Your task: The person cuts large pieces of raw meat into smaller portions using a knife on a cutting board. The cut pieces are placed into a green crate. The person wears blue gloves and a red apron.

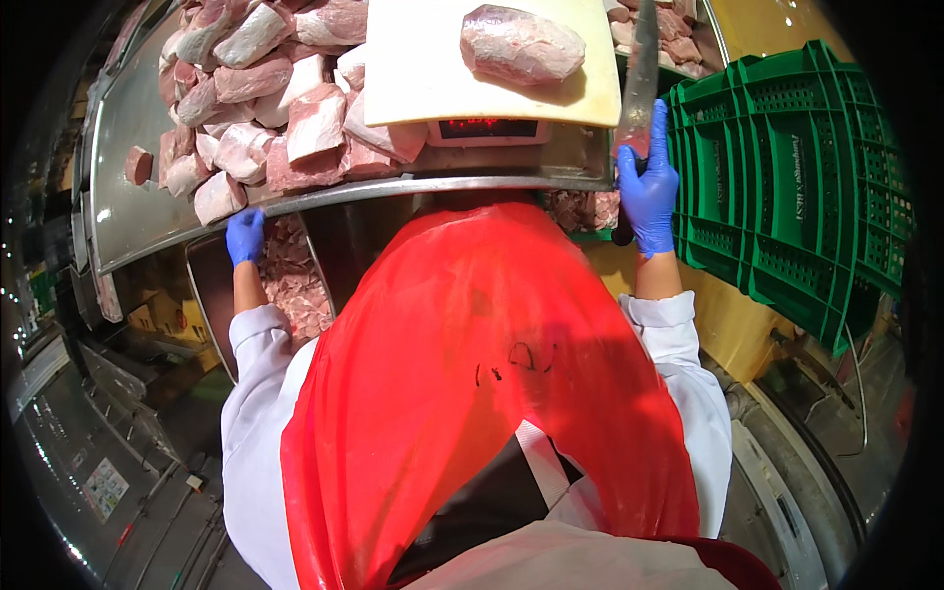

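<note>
One pale pink slab of raw meat [521,44] lies on the cream scale board, a heap of cut pink meat chunks [265,108] waits far left on the steel desk [138,197], the right hand [649,192] has its grip clamped on a long steel knife [641,79], and the left hand [245,236] rests with fingers apart at a bin of small meat pieces [295,285].

A small dark screen [489,128] with red glowing digits sits on the front of the scale, under the pale cutting board, well to the left of the right hand's fingers [657,133] and up to the right of the left hand's fingers [245,228]. A green plastic crate [787,187] stands just right of the right hand's fingers, with pale raised lettering on its side. A small white label [104,489] with coloured marks lies on grey metal far below the left hand's fingers.
</note>
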The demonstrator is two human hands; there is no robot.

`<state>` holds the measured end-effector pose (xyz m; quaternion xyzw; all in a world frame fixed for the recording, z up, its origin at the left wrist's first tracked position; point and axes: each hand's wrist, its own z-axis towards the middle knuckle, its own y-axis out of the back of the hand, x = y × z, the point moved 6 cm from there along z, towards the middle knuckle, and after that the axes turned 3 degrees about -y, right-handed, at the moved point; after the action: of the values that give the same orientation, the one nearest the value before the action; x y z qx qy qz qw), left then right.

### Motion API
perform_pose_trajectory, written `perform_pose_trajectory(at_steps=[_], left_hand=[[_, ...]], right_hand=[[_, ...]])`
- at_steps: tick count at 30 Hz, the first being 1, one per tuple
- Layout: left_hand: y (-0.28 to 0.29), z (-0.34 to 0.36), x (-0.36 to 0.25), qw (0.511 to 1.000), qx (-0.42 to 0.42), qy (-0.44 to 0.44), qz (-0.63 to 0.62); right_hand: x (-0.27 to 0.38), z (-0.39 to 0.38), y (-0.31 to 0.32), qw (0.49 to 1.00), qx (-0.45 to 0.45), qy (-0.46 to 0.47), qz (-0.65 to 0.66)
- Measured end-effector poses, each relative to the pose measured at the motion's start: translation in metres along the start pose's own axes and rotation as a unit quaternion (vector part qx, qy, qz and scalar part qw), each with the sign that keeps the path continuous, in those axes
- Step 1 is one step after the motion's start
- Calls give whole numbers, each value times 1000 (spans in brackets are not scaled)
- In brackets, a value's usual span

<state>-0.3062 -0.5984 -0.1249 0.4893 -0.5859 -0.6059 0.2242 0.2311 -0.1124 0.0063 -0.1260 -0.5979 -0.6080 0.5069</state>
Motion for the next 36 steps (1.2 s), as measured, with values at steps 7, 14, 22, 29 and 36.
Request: perform_pose_trajectory(at_steps=[7, 14, 22, 29, 36], left_hand=[[27, 16, -227, 918, -151, -366, -34], [11, -11, -512, 771, 27, -634, -60], [-37, -2, -579, 828, 69, -556, -11], [-78, 32, -512, 901, 70, -367, -220], [-40, 76, -427, 885, -167, -365, -236]], right_hand=[[-22, -6, -12, 976, 4, -121, 180], [0, -5, -16, 997, -2, -12, 75], [-18, -42, -8, 997, -25, -41, 57], [-16, -51, -6, 998, 16, -54, 19], [50, 8, -64, 988, 13, 151, -12]])
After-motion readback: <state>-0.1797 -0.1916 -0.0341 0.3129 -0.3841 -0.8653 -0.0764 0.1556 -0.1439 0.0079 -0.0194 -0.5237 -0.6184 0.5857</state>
